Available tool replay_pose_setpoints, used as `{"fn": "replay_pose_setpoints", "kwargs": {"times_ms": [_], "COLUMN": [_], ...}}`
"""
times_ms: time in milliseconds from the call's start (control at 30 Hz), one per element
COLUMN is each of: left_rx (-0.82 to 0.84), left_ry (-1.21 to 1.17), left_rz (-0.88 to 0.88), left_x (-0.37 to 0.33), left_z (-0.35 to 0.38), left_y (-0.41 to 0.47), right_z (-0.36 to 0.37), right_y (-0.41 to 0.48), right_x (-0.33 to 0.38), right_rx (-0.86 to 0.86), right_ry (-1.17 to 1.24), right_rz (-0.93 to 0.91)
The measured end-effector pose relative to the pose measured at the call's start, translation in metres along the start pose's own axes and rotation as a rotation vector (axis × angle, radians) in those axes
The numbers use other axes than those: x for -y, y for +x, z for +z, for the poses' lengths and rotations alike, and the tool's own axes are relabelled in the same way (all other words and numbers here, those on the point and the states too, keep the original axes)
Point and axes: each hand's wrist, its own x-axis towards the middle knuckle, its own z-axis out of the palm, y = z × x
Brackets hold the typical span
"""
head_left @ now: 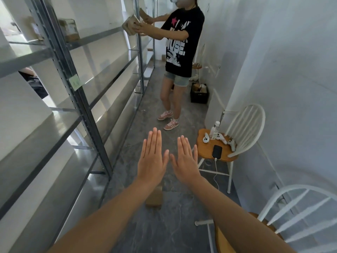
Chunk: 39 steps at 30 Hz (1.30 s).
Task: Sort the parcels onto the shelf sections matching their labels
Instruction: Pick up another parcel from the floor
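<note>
Both hands, left hand and right hand, are spread flat, palms down, holding nothing. The small brown cardboard parcel lies on the grey marbled floor beneath them; it looks light and stiff, best gripped by its side edges. The grey metal shelf rack stands left in a narrow white aisle

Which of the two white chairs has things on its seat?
The farther chair, by the right wall: its seat holds a phone, controllers and a bottle. The nearer chair shows none.
</note>
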Motion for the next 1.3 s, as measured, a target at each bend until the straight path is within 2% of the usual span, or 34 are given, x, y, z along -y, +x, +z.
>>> {"fn": "replay_pose_setpoints", "kwargs": {"times_ms": [500, 700, 933, 1300], "left_rx": [0.134, 0.203, 0.337, 0.559], "left_ry": [-0.082, -0.153, -0.185, -0.246], "left_rz": [-0.005, -0.076, -0.138, -0.427], "left_x": [0.058, 0.099, 0.143, 0.172], "left_z": [0.088, 0.125, 0.180, 0.273], "left_y": [0.083, 0.114, 0.090, 0.024], "right_z": [0.055, 0.080, 0.147, 0.233], "right_y": [0.102, 0.156, 0.177, 0.177], "right_x": [-0.012, -0.012, -0.007, -0.055], "right_rx": [0.139, 0.159, 0.282, 0.528], "right_ry": [-0.011, 0.008, 0.031, 0.112], "right_rz": [0.102, 0.158, 0.242, 0.358]}}
